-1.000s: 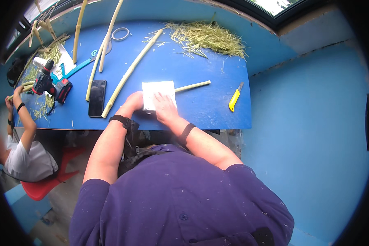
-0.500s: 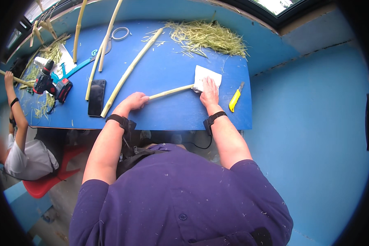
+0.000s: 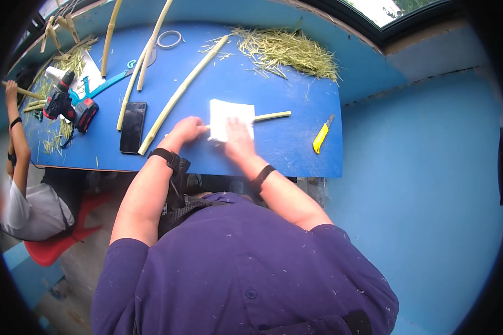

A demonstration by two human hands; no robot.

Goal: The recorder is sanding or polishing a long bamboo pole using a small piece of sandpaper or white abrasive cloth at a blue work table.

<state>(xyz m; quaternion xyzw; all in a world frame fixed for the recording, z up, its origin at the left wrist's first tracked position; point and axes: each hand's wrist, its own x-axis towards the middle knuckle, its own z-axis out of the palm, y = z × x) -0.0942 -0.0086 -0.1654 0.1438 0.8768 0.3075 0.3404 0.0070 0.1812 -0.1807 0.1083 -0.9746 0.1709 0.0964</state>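
A thin pale cane stick [image 3: 274, 116] lies crosswise near the table's front edge. My left hand [image 3: 189, 129] is closed on it toward its left end. A white sheet [image 3: 219, 116], like a piece of paper or sandpaper, lies over the stick's middle. On this sheet rests my right hand [image 3: 240, 139], slightly blurred, pressing it against the stick; the underside of the sheet is hidden. To the right lies a yellow utility knife [image 3: 321, 137] with its blade out.
A longer cane [image 3: 184, 92] slants across the blue table [image 3: 296, 153], beside a black phone [image 3: 132, 128]. Leftward are a cordless drill [image 3: 70, 106], a teal tool [image 3: 106, 85] and more canes. Shavings [image 3: 290, 51] pile at the back. Another person's arm [image 3: 20, 139] holds a cane at far left.
My right hand has slid left along the stick with the white sheet, now close to my left hand. The stick's right end has come into sight. My left hand keeps nearly the same place.
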